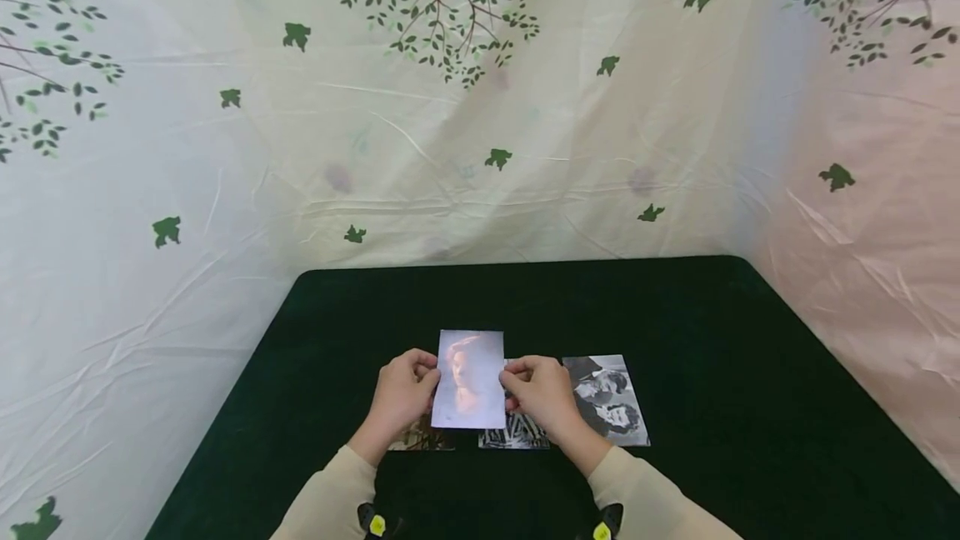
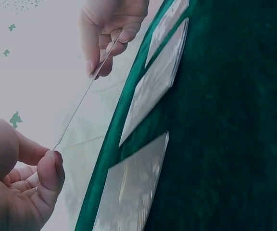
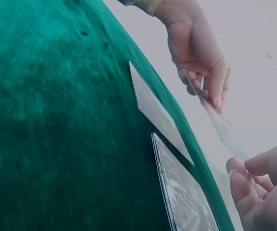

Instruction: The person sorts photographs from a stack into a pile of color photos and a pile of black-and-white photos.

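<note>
Together, two hands hold one photo print above a dark green table. The left hand (image 1: 405, 394) pinches the print's left edge between thumb and curled fingers; the right hand (image 1: 542, 394) pinches the right edge the same way. The held photo (image 1: 470, 379) stands upright in portrait format, lifted clear of the table and facing the person, its glossy face washed pale by glare. From the left wrist view it shows edge-on as a thin line running between the two hands, bowing slightly.

It looks very light, thin and a little flexible, with a slick surface that would likely take fingerprints and could crease if squeezed. The side edges, where the fingers already sit, seem the safest place to grip.

Beneath the hands, three more prints lie flat in a row on the table (image 1: 712, 340): a left print (image 1: 423, 438) mostly hidden, a middle print (image 1: 513, 433) partly covered, and a right black-and-white print (image 1: 611, 401) in plain sight. Cream sleeves cover both forearms. A pale leaf-patterned cloth backdrop (image 1: 480, 107) surrounds the table.
</note>
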The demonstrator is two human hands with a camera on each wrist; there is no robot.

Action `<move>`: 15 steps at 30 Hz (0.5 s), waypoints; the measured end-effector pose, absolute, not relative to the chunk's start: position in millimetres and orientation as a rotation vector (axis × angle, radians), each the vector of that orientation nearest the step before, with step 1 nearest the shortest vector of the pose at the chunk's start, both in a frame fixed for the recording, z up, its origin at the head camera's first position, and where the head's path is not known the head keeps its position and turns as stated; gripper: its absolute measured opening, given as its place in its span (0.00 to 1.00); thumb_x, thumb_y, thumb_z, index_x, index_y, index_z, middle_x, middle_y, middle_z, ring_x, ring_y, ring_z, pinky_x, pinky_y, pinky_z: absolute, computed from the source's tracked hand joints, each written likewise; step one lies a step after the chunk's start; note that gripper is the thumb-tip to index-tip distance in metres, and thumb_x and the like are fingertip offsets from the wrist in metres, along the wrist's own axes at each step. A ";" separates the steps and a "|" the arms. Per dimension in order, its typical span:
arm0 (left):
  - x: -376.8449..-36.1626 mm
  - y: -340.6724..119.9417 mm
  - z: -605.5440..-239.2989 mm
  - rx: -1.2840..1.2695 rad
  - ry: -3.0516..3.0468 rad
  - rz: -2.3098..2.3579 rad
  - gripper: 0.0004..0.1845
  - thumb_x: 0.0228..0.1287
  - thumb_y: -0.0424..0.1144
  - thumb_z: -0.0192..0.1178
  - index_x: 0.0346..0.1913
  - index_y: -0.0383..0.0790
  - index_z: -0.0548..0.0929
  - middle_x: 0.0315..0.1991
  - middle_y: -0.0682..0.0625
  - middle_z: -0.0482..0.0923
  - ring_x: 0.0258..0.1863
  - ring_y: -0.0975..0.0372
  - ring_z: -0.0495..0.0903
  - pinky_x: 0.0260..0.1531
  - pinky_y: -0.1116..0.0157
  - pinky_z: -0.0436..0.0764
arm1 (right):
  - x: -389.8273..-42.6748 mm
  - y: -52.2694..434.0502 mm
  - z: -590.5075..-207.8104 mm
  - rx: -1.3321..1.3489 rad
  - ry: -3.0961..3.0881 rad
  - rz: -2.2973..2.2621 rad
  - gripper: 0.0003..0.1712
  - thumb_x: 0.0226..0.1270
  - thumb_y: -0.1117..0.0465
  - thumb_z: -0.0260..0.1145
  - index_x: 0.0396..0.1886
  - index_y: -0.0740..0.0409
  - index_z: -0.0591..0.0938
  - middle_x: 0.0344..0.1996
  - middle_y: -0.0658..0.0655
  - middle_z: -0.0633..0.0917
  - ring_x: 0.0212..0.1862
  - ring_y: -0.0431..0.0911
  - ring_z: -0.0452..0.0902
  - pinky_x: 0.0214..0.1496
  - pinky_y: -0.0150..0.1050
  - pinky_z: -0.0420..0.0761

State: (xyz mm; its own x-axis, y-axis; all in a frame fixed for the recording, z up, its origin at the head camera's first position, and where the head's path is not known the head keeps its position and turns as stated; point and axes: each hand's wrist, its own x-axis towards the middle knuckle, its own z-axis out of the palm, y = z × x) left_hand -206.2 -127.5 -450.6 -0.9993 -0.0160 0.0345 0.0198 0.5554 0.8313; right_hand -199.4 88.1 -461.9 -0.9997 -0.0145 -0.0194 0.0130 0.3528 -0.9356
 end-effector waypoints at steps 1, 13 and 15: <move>-205.9 -130.1 -450.9 0.002 -2.740 -1.458 0.07 0.66 0.34 0.58 0.44 0.35 0.80 0.28 0.49 0.78 0.15 0.60 0.76 0.17 0.64 0.77 | -199.1 85.7 -462.1 -0.013 2.569 -1.768 0.09 0.63 0.62 0.67 0.41 0.62 0.83 0.24 0.53 0.84 0.20 0.44 0.80 0.25 0.37 0.81; -202.5 -162.4 -457.2 0.076 -2.781 -1.421 0.09 0.66 0.34 0.58 0.47 0.36 0.79 0.26 0.48 0.75 0.17 0.60 0.76 0.18 0.64 0.76 | -195.6 55.1 -465.2 -0.149 2.594 -1.720 0.09 0.61 0.65 0.67 0.40 0.64 0.84 0.24 0.50 0.85 0.22 0.41 0.81 0.26 0.32 0.81; -201.6 -167.3 -458.7 0.083 -2.792 -1.423 0.09 0.66 0.34 0.59 0.48 0.36 0.79 0.26 0.47 0.75 0.18 0.60 0.76 0.18 0.64 0.77 | -194.5 50.4 -465.3 -0.170 2.597 -1.704 0.09 0.61 0.65 0.68 0.41 0.64 0.84 0.24 0.50 0.85 0.22 0.41 0.81 0.26 0.32 0.81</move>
